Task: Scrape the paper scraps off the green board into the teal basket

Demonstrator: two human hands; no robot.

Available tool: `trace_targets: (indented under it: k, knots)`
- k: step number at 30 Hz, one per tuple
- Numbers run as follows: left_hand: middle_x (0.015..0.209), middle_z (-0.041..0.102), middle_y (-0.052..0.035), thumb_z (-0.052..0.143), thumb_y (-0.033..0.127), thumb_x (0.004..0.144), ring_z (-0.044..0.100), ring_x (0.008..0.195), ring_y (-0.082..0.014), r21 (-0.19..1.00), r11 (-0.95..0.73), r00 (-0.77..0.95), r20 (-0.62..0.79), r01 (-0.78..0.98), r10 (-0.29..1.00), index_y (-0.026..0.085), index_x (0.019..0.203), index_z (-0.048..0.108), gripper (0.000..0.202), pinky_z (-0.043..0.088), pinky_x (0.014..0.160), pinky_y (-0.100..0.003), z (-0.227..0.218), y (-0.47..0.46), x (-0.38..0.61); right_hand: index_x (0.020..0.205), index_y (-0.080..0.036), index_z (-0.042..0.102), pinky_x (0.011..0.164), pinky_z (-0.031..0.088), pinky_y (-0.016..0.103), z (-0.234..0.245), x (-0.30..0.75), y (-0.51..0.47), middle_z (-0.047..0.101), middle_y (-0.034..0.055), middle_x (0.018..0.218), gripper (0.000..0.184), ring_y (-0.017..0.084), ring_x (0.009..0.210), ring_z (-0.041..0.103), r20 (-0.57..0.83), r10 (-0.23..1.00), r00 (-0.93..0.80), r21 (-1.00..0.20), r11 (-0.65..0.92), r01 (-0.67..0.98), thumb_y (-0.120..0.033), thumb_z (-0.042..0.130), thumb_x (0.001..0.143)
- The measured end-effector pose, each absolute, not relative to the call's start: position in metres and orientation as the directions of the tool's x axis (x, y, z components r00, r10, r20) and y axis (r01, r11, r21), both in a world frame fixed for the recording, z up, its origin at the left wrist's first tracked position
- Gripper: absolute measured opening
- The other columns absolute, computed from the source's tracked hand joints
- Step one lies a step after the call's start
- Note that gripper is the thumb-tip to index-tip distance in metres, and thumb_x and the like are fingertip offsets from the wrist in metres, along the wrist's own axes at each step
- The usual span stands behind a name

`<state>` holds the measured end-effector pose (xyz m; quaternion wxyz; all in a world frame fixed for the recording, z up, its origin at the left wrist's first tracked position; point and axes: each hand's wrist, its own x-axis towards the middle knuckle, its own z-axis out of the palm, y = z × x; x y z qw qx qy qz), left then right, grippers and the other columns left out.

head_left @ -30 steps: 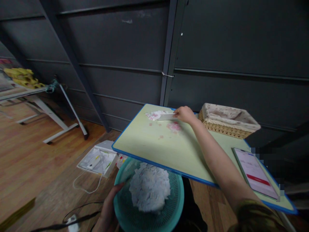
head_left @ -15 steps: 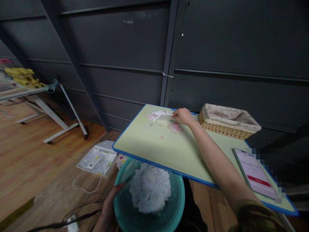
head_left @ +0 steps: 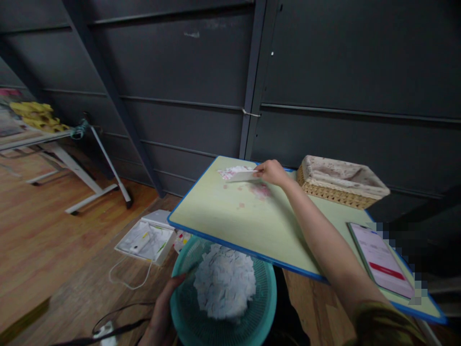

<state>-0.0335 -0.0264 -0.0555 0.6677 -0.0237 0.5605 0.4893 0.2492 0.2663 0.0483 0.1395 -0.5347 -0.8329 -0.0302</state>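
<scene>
My right hand (head_left: 269, 172) reaches across the pale yellow-green table (head_left: 216, 216) and pinches a flat white card (head_left: 242, 177) by its right end. Against the card's far side lies a small heap of white and pink paper scraps (head_left: 230, 171). Below the table's front edge is a teal plastic basket (head_left: 268, 307) holding a mound of white paper scraps (head_left: 225, 283). My left hand (head_left: 167, 302) grips that basket's left rim, its fingers partly hidden by the wall.
A cloth-lined wicker basket (head_left: 334, 194) stands at the table's back right, and a phone (head_left: 382, 259) lies nearer. On the floor to the left are an open white box (head_left: 144, 240) and cables. A dark metal wall (head_left: 187, 129) rises behind the table.
The card has tilted, its left end swinging slightly left and nearer to me. My right hand has shifted a little to the left. My left hand keeps its hold on the teal basket.
</scene>
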Motion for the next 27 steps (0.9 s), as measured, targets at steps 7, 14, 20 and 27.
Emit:
trace_targets:
  k: [7,14,20,27]
  knots:
    - [0.082,0.082,-0.0082,0.059,0.023,0.085,0.076,0.085,-0.0261,0.53,0.505,-0.115,-0.759,-0.681,0.64,0.013,0.084,0.075,0.019,0.052,0.094,-0.038,-0.06,-0.027,-0.034,0.1,-0.02,0.079,0.075,0.043,0.026,0.025,0.216,0.26,0.077,0.0083,0.096,0.031,0.022,0.089,0.069,0.281,0.835,-0.473,-0.141,0.523,0.84,-0.013,0.055,0.082]
    - [0.077,0.081,-0.0087,0.056,0.025,0.087,0.076,0.083,-0.0276,0.532,0.493,-0.1,-0.743,-0.688,0.662,0.013,0.085,0.075,0.023,0.052,0.094,-0.04,-0.066,-0.03,-0.036,0.087,-0.018,0.08,0.066,0.042,0.022,0.038,0.237,0.265,0.077,0.0036,0.079,0.028,0.015,0.072,0.066,0.178,0.847,-0.501,-0.248,0.531,0.81,-0.005,0.06,0.072]
    - [0.072,0.081,-0.0092,0.06,0.026,0.084,0.076,0.072,-0.0274,0.537,0.511,-0.1,-0.748,-0.671,0.656,0.013,0.082,0.075,0.019,0.054,0.089,-0.042,-0.067,-0.03,-0.036,0.089,-0.021,0.08,0.07,0.044,0.022,0.046,0.257,0.27,0.078,0.0039,0.082,0.027,0.018,0.078,0.069,0.18,0.893,-0.412,-0.239,0.446,0.862,-0.008,0.064,0.072]
    - [0.071,0.08,-0.0073,0.061,0.02,0.082,0.075,0.067,-0.0258,0.612,0.503,-0.167,-0.72,-0.61,0.673,0.015,0.076,0.073,0.014,0.057,0.081,-0.041,-0.065,-0.028,-0.035,0.095,-0.018,0.079,0.076,0.046,0.023,0.039,0.256,0.273,0.077,0.0087,0.092,0.027,0.021,0.087,0.07,0.231,0.901,-0.368,-0.171,0.41,0.896,-0.009,0.06,0.078]
